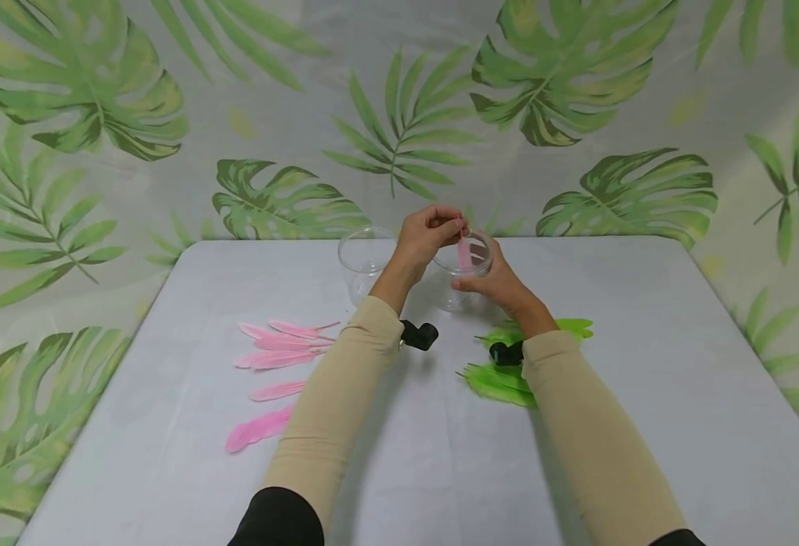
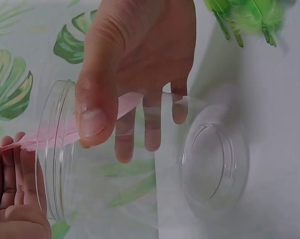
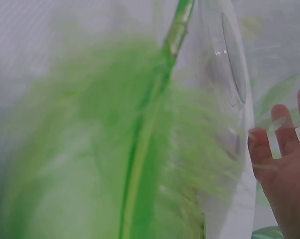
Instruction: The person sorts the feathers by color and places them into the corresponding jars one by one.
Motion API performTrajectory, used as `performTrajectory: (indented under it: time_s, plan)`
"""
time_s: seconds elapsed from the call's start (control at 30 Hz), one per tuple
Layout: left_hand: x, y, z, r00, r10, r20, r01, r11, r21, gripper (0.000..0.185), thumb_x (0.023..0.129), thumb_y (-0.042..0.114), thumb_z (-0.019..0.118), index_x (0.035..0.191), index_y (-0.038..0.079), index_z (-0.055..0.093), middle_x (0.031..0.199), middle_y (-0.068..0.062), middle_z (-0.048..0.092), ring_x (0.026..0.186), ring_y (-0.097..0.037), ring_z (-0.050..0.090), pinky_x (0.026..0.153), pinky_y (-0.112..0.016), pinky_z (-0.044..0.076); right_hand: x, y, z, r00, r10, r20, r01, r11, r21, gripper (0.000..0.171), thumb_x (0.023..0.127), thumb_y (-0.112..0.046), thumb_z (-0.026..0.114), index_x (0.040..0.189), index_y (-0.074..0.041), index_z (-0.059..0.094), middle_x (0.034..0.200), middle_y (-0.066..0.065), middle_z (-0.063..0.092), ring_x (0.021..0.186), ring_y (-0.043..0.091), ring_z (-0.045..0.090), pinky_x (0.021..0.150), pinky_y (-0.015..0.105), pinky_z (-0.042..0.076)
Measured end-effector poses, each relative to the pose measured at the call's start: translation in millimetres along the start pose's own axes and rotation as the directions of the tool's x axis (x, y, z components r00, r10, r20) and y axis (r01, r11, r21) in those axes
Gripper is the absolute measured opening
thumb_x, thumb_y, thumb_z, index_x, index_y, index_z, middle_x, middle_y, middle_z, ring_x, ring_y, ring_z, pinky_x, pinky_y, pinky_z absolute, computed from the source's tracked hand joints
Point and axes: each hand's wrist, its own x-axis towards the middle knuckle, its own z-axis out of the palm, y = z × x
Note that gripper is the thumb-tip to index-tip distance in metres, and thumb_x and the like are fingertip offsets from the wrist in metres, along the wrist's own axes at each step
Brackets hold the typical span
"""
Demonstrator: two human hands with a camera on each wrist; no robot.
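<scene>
My left hand (image 1: 426,239) pinches a pink feather (image 1: 464,254) by its quill end, above the mouth of a clear plastic cup (image 1: 448,299). In the left wrist view, the feather (image 2: 127,105) hangs down inside the cup, its vane behind the clear wall. My right hand (image 1: 504,287) grips that cup from the right side, thumb (image 2: 94,122) on the near wall and fingers round the far one. The cup stands upright on the table, its base (image 2: 210,164) showing below the hand. In the right wrist view, a green feather (image 3: 140,164) fills most of the picture, blurred.
A second clear cup (image 1: 354,282) stands left of the held one, partly behind my left forearm. Several pink feathers (image 1: 283,358) lie at the left of the white table (image 1: 645,364). Several green feathers (image 1: 501,387) lie under my right wrist. A leaf-patterned cloth (image 1: 283,201) hangs behind.
</scene>
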Motion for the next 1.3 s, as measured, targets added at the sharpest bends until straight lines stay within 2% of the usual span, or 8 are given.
performTrajectory:
  time_s: [0.17,0.4,0.67,0.83,1.0,1.3]
  plan:
    - [0.9,-0.3,0.7,1.000,0.004,0.010,-0.004,1.000,0.028,0.017,0.095,0.005,0.064,0.110,-0.004,0.065,0.092,-0.003,0.069,0.086,-0.011,0.068,0.088,-0.029,0.058,-1.9,-1.0,-1.2,1.000,-0.018,0.011,0.018,1.000,-0.024,0.100,0.087,-0.011,0.073,0.158,-0.025,0.004,0.164,0.015,0.019,0.151,0.033,0.023,0.118,0.056,0.031]
    - [2.0,-1.4,1.9,1.000,-0.010,0.016,0.009,0.999,0.041,0.018,0.095,0.006,0.064,0.111,-0.003,0.065,0.092,-0.003,0.069,0.087,-0.012,0.068,0.089,-0.029,0.058,-3.2,-1.9,-1.3,1.000,-0.019,-0.002,0.019,1.000,-0.002,0.101,0.087,-0.007,0.072,0.159,-0.024,0.004,0.164,0.016,0.020,0.150,0.034,0.025,0.118,0.055,0.031]
    - [3.5,-3.5,3.2,1.000,0.004,0.020,-0.006,0.998,0.057,0.016,0.095,0.006,0.064,0.109,-0.003,0.066,0.090,-0.001,0.067,0.085,-0.011,0.066,0.089,-0.029,0.058,-2.9,-0.7,-1.5,1.000,-0.010,-0.002,0.010,0.999,-0.039,0.102,0.086,-0.014,0.075,0.158,-0.023,0.004,0.163,0.017,0.021,0.150,0.037,0.023,0.117,0.058,0.032]
    - [2.3,-3.8,2.7,1.000,0.011,0.024,-0.013,0.997,0.070,0.020,0.095,0.005,0.065,0.112,-0.005,0.066,0.093,-0.003,0.068,0.085,-0.010,0.066,0.091,-0.031,0.057,-2.3,0.4,-0.7,1.000,-0.029,0.009,0.030,0.999,-0.027,0.104,0.085,-0.016,0.076,0.159,-0.020,0.003,0.162,0.020,0.020,0.149,0.040,0.022,0.117,0.059,0.031]
    - [1.7,-3.4,2.0,1.000,0.010,0.025,-0.012,0.996,0.086,0.022,0.095,0.008,0.065,0.114,-0.003,0.066,0.101,-0.008,0.070,0.088,-0.010,0.066,0.093,-0.029,0.057,-3.4,-1.8,-0.1,0.999,-0.033,0.014,0.033,0.999,-0.014,0.102,0.086,-0.011,0.074,0.158,-0.019,0.003,0.163,0.018,0.020,0.151,0.039,0.019,0.120,0.059,0.027]
    - [0.1,-3.6,2.5,1.000,0.015,0.020,-0.017,0.994,0.106,0.027,0.096,0.009,0.064,0.118,-0.005,0.065,0.107,-0.011,0.070,0.092,-0.012,0.067,0.094,-0.029,0.056,-3.4,-0.6,-1.4,0.999,-0.038,0.027,0.039,0.999,-0.015,0.099,0.088,-0.011,0.072,0.158,-0.021,0.002,0.163,0.017,0.019,0.152,0.039,0.018,0.121,0.059,0.024]
